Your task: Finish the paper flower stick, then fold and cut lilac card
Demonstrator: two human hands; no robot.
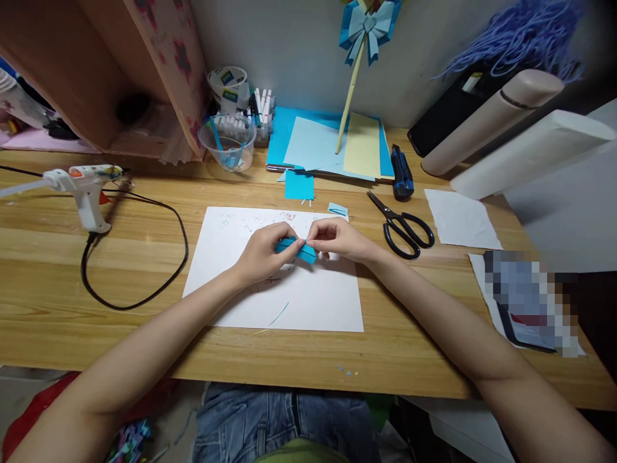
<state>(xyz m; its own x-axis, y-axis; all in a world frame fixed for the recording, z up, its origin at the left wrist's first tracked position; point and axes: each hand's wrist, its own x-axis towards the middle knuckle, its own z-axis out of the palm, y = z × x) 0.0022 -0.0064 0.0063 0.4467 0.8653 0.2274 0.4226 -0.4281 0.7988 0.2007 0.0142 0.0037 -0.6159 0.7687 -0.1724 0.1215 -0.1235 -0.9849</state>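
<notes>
My left hand (pixel 264 253) and my right hand (pixel 337 238) meet over a white sheet of paper (pixel 308 302) on the wooden desk (pixel 96 270). Between them is a small folded blue paper piece (pixel 297 248). The left hand's fingers curl round its left end. Pinching its right end are the thumb and fingers of my right hand. Both hands are closed on it, just above the white sheet.
Black scissors (pixel 403 226) lie right of the sheet. A white glue gun (pixel 83 186) with a black cord (pixel 144 283) sits at the left. Blue and yellow paper sheets (pixel 328 145), a plastic cup (pixel 227 145), markers (pixel 260 109) and a utility knife (pixel 401 172) are at the back.
</notes>
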